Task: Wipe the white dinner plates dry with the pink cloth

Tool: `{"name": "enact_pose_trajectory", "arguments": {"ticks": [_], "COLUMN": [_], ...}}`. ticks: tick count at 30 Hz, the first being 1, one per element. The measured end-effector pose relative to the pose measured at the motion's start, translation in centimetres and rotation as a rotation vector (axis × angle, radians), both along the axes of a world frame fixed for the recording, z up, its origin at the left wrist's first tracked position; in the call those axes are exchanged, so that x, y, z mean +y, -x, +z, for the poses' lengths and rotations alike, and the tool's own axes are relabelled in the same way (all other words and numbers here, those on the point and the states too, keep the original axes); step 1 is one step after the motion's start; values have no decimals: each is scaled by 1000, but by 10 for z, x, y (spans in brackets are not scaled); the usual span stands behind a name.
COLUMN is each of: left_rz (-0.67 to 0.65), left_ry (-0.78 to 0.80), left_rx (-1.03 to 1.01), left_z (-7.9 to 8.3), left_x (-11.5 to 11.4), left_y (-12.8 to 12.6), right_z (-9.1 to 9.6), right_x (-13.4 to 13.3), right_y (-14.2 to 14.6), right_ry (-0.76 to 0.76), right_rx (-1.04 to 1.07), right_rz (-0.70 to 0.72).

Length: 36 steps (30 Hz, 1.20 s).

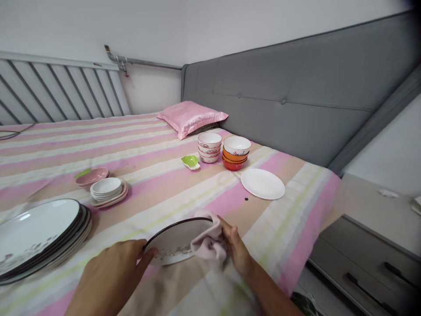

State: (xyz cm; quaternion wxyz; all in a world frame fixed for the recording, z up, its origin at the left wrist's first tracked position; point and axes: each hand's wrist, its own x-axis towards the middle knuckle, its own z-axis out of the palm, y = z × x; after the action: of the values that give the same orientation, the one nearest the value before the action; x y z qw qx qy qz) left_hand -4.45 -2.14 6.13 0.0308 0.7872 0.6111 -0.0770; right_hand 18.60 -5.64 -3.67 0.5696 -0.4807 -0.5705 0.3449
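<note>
A white plate (177,237) with a dark rim and a brown floral pattern is tilted up over the bed, near the front. My left hand (115,270) grips its left edge, thumb on the face and fingers behind. At the plate's right edge, my right hand (237,245) is closed on a pale pink cloth (212,243), which is folded over the rim and hangs across the right part of the plate. Some of the right fingers are hidden behind the cloth.
Stacked plates (39,224) lie at left, beside small white dishes (107,186) and a pink bowl (94,175). Farther back stand white bowls (209,149), orange and red bowls (235,156), a green leaf-shaped dish (190,161) and a white plate (263,183). A nightstand (371,206) is at right.
</note>
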Motion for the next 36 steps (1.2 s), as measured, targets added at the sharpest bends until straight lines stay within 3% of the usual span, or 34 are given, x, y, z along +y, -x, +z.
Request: {"name": "enact_pose_trajectory", "arguments": {"ticks": [3,11,19,26,36], "left_rz": [-11,-20,-4,1,-34], "left_ry": [-4,15,-16,22,-28], "left_rx": [7,-25,-3,-3,-12], "left_z": [1,1,-6,-3,3], "left_x": [0,2,4,4,5], "left_y": [0,2,7,7,0], "right_z": [2,1,-6,-9,-14], "right_x": [3,7,9,11,7], "right_y": [2,3,4,4,1], "right_ry": [79,13,11,57,-79], "right_rx": [131,-177,-341,-397,-379], "right_rz": [143,-35,-77,-56,-149]}}
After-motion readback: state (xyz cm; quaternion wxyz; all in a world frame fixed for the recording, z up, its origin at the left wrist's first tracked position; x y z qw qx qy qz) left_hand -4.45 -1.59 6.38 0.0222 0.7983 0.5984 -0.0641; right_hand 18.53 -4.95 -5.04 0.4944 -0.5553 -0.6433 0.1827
